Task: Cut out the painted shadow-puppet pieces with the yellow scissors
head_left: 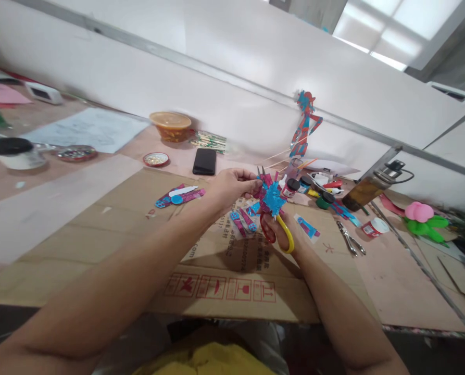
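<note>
**Painted cutout held up above the cardboard, scissors at its edge**

From my seat I see the painted cutout [273, 198] raised over the cardboard sheet [118, 229]: bright blue in the middle, magenta around it, its outline jagged with spikes. My left hand [240, 185] has thumb and fingers pinched together on its left edge. My right hand [276, 229] is closed around the red and yellow handles of the scissors [288, 237]; the blade tips, slightly apart, show beyond the cutout. How far the right fingers curl, I cannot tell.

Behind, the brown bowl [171, 130] stands near the wall, its contents unclear to me. A red-rimmed dish [156, 159] holds small pale pieces; the lidded bottle [373, 183] holds amber liquid.
</note>
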The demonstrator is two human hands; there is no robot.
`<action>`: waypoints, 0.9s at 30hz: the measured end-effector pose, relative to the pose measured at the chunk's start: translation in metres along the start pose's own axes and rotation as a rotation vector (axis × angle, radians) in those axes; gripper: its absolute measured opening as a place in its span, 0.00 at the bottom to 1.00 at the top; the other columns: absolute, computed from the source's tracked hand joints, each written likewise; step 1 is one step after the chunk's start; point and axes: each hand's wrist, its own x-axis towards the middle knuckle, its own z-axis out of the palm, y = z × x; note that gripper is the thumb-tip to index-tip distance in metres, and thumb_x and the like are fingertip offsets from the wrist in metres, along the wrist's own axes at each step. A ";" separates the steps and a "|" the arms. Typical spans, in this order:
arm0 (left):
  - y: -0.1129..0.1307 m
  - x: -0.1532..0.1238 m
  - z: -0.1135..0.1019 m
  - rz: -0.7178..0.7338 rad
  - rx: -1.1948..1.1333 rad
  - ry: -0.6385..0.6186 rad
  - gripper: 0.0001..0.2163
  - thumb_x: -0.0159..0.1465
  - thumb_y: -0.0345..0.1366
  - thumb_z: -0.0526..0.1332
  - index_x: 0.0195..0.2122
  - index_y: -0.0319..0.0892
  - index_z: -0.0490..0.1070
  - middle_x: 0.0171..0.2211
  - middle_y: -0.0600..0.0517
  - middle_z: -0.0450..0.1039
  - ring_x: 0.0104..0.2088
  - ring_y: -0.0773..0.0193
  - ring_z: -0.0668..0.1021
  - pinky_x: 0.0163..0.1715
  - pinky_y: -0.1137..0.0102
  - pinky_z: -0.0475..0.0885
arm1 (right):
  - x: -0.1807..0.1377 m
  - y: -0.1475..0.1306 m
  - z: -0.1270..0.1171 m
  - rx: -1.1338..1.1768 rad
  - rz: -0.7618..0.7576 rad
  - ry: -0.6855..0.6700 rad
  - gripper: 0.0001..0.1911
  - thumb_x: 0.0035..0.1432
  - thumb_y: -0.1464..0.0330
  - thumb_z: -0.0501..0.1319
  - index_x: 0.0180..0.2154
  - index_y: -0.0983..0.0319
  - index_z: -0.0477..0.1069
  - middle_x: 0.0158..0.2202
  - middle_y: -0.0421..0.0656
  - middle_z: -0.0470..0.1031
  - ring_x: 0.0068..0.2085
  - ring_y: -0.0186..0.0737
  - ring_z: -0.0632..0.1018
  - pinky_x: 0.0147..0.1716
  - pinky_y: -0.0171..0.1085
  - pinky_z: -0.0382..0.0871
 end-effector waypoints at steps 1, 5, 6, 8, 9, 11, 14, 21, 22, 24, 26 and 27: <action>0.000 0.000 0.000 -0.005 -0.001 0.001 0.11 0.52 0.34 0.82 0.26 0.40 0.80 0.25 0.52 0.79 0.26 0.68 0.76 0.30 0.70 0.70 | 0.000 0.000 0.001 0.017 -0.002 0.001 0.28 0.75 0.45 0.60 0.27 0.54 0.61 0.20 0.37 0.66 0.22 0.37 0.69 0.25 0.37 0.64; 0.000 0.001 0.002 -0.026 -0.022 0.001 0.11 0.52 0.33 0.82 0.25 0.41 0.80 0.23 0.53 0.78 0.24 0.69 0.74 0.29 0.71 0.69 | 0.002 0.002 0.002 0.042 -0.066 -0.005 0.31 0.75 0.41 0.60 0.26 0.54 0.62 0.19 0.38 0.66 0.22 0.39 0.69 0.25 0.38 0.65; -0.001 0.001 0.002 -0.030 -0.029 -0.003 0.12 0.53 0.34 0.82 0.25 0.41 0.80 0.23 0.53 0.78 0.24 0.69 0.74 0.29 0.71 0.68 | 0.002 0.002 0.001 0.044 -0.070 -0.015 0.31 0.75 0.41 0.60 0.26 0.54 0.62 0.19 0.39 0.66 0.22 0.39 0.69 0.25 0.38 0.65; -0.003 0.001 0.002 -0.033 -0.040 -0.011 0.12 0.53 0.35 0.82 0.25 0.40 0.80 0.23 0.53 0.78 0.24 0.69 0.73 0.28 0.71 0.67 | 0.002 0.002 0.001 0.049 -0.061 -0.028 0.31 0.76 0.42 0.60 0.26 0.54 0.62 0.19 0.39 0.67 0.23 0.39 0.69 0.25 0.38 0.66; -0.004 0.001 0.002 -0.033 -0.044 -0.018 0.13 0.53 0.36 0.83 0.25 0.40 0.80 0.24 0.52 0.78 0.24 0.69 0.73 0.28 0.71 0.67 | 0.002 0.002 0.001 0.054 -0.055 -0.033 0.31 0.76 0.43 0.60 0.25 0.54 0.63 0.19 0.40 0.67 0.23 0.39 0.68 0.25 0.38 0.66; -0.005 0.001 0.002 -0.031 -0.056 -0.026 0.13 0.53 0.36 0.83 0.25 0.40 0.80 0.24 0.52 0.78 0.23 0.70 0.73 0.27 0.71 0.65 | 0.002 0.003 0.002 0.069 -0.058 -0.028 0.30 0.75 0.43 0.62 0.26 0.54 0.64 0.19 0.39 0.66 0.23 0.39 0.68 0.25 0.38 0.66; -0.005 0.001 0.002 -0.030 -0.077 -0.031 0.12 0.53 0.36 0.83 0.26 0.40 0.81 0.24 0.52 0.78 0.24 0.69 0.73 0.27 0.72 0.65 | 0.003 0.003 0.006 0.121 -0.061 0.016 0.29 0.72 0.39 0.63 0.29 0.54 0.67 0.19 0.36 0.63 0.21 0.37 0.66 0.22 0.38 0.65; -0.004 -0.001 0.005 -0.065 -0.143 -0.032 0.14 0.50 0.36 0.84 0.26 0.40 0.80 0.24 0.52 0.78 0.25 0.69 0.75 0.29 0.71 0.68 | 0.003 0.008 0.012 0.170 -0.032 0.074 0.26 0.70 0.40 0.65 0.34 0.54 0.68 0.19 0.33 0.63 0.19 0.35 0.65 0.20 0.35 0.61; -0.004 -0.001 0.005 -0.072 -0.155 -0.030 0.15 0.50 0.37 0.85 0.26 0.40 0.80 0.25 0.52 0.78 0.26 0.69 0.75 0.29 0.71 0.69 | 0.003 0.009 0.013 0.179 -0.027 0.085 0.25 0.70 0.41 0.65 0.36 0.54 0.69 0.19 0.32 0.63 0.19 0.35 0.65 0.19 0.35 0.61; -0.005 -0.002 0.006 -0.087 -0.169 -0.020 0.16 0.48 0.37 0.86 0.27 0.40 0.80 0.25 0.52 0.79 0.26 0.68 0.76 0.30 0.71 0.70 | 0.003 0.012 0.013 0.190 -0.018 0.096 0.23 0.70 0.43 0.66 0.40 0.55 0.71 0.20 0.32 0.64 0.18 0.35 0.65 0.19 0.34 0.61; -0.005 -0.001 0.006 -0.098 -0.174 -0.014 0.17 0.48 0.37 0.86 0.27 0.40 0.80 0.25 0.52 0.80 0.26 0.68 0.76 0.29 0.71 0.70 | 0.002 0.015 0.013 0.192 -0.012 0.109 0.21 0.70 0.45 0.67 0.44 0.55 0.73 0.21 0.31 0.65 0.18 0.35 0.65 0.19 0.34 0.61; -0.005 -0.001 0.007 -0.101 -0.178 -0.013 0.17 0.48 0.37 0.86 0.26 0.40 0.80 0.25 0.52 0.79 0.26 0.68 0.76 0.29 0.71 0.70 | 0.002 0.016 0.013 0.193 -0.009 0.112 0.20 0.70 0.46 0.67 0.45 0.55 0.73 0.21 0.31 0.65 0.18 0.34 0.66 0.19 0.34 0.61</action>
